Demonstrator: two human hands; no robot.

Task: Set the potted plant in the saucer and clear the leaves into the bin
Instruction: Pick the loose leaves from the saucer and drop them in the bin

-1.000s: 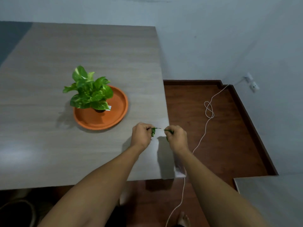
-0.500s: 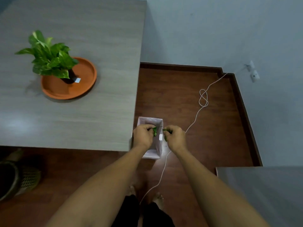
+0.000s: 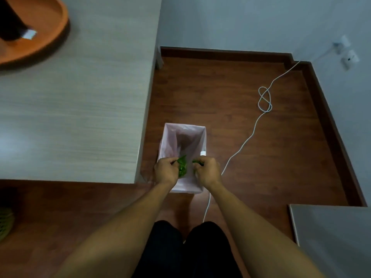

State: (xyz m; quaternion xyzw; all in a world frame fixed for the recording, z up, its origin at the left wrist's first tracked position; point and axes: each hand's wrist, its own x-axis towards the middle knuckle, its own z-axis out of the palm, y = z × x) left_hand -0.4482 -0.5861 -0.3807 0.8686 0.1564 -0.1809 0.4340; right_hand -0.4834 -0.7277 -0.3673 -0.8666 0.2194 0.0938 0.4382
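A small bin (image 3: 184,137) with a pale pink liner stands on the floor beside the table's corner. Both hands hover over its near end. My left hand (image 3: 166,170) is shut on a bunch of green leaves (image 3: 182,167). My right hand (image 3: 207,170) pinches a smaller green leaf piece (image 3: 197,162). At the top left the orange saucer (image 3: 46,31) sits on the table with the dark pot (image 3: 10,23) in it; the plant's foliage is cut off by the frame.
The grey wood table (image 3: 80,107) fills the left side, its edge close to the bin. A white cable (image 3: 263,109) runs across the brown floor to a wall socket (image 3: 348,55). Another grey surface (image 3: 333,237) sits at the lower right. My legs stand below the bin.
The view has swung down and right from the table to the floor. Both hands, still holding leaves, have come from the table edge to just above the bin's opening.
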